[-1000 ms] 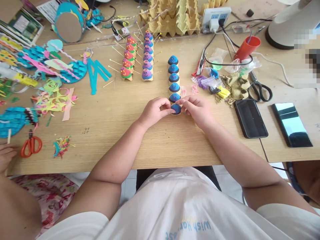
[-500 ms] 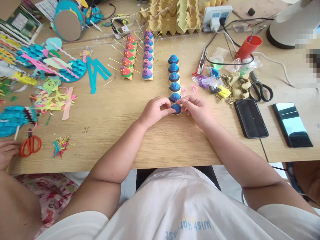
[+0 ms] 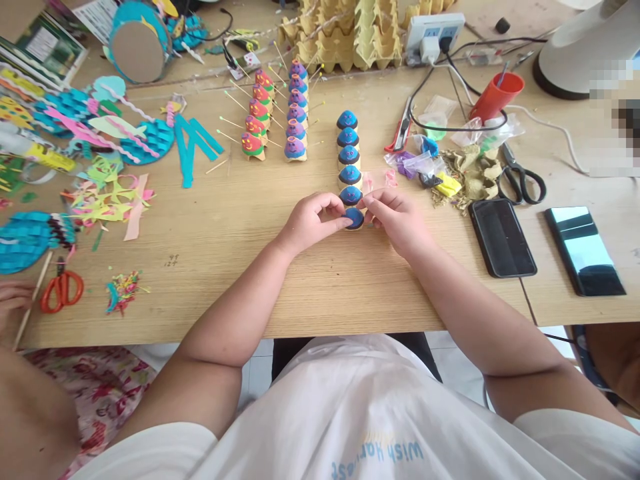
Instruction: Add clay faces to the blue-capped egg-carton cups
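A row of blue domes (image 3: 349,155) with dark rims, made from egg carton cups, runs away from me at the middle of the table. Small faces show on the farther domes. My left hand (image 3: 316,221) touches the left side of the nearest blue dome (image 3: 355,217) with its thumb, fingers curled. At the right of that same dome is my right hand (image 3: 391,215), thumb and index finger pinched together; whatever they hold is too small to tell. Further left stand a red and green row (image 3: 254,127) and a purple row (image 3: 295,127), both with pins sticking out.
Right of the rows lie a utility knife (image 3: 401,130), clay packets (image 3: 447,184), black scissors (image 3: 523,180) and two phones (image 3: 503,237). Paper scraps (image 3: 110,193) and orange scissors (image 3: 62,291) lie left. Another person's hand (image 3: 13,307) is at the left edge.
My right hand has shifted very slightly off the nearest dome, showing more of it. At the left edge, the other person's hand has moved left and a stick beside it shows more.
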`<move>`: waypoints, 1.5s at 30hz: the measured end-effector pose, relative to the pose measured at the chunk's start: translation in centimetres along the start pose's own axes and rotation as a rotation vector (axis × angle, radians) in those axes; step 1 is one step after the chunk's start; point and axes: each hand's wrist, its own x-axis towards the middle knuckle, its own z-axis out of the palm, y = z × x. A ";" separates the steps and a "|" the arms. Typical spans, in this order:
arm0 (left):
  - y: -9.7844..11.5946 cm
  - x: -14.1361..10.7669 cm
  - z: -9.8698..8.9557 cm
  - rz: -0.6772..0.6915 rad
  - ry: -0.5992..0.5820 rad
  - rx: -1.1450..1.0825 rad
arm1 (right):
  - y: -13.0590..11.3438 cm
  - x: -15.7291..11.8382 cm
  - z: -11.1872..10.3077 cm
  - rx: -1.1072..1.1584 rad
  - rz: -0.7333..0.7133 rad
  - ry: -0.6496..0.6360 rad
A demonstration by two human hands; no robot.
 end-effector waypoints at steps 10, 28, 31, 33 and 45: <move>-0.1 0.0 0.4 0.020 0.099 -0.128 | 0.1 0.0 0.0 0.037 -0.001 -0.015; 1.2 -0.4 0.8 0.240 0.138 0.013 | -0.2 -0.9 0.2 -0.260 -0.190 -0.143; 1.6 -0.5 0.7 0.222 0.155 0.025 | -0.1 -1.0 0.2 -0.277 -0.184 -0.121; 1.8 -0.5 0.7 0.210 0.169 0.022 | -0.1 -1.0 0.2 -0.279 -0.180 -0.111; 1.7 -0.3 0.9 -0.063 0.225 -0.261 | -0.1 -0.6 -0.1 -0.143 -0.119 0.021</move>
